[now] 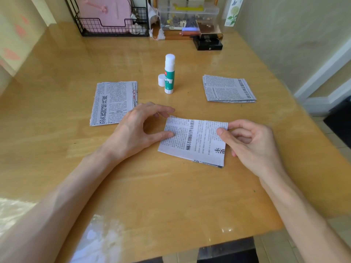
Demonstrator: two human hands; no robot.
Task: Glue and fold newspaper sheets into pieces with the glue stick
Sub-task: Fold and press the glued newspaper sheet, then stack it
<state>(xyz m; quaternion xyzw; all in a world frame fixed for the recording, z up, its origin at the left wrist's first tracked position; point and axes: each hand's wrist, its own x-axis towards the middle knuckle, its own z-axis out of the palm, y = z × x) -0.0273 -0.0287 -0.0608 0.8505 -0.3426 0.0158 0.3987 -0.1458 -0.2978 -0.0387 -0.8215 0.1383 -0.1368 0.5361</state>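
A folded newspaper piece (195,141) lies flat on the wooden table (171,196) in front of me. My left hand (136,130) holds its left edge, thumb on top and forefinger at the far corner. My right hand (248,143) pinches its right edge between thumb and forefinger. The glue stick (169,74) stands upright behind the piece, uncapped, with its white cap (161,80) standing just to its left. A stack of newspaper sheets (114,103) lies at the left and another stack (228,88) at the right.
At the table's back stand a black wire rack (112,25) with pink items, a clear plastic box (188,14) of small things, and black boxes (208,42). The table's right edge drops to a tiled floor.
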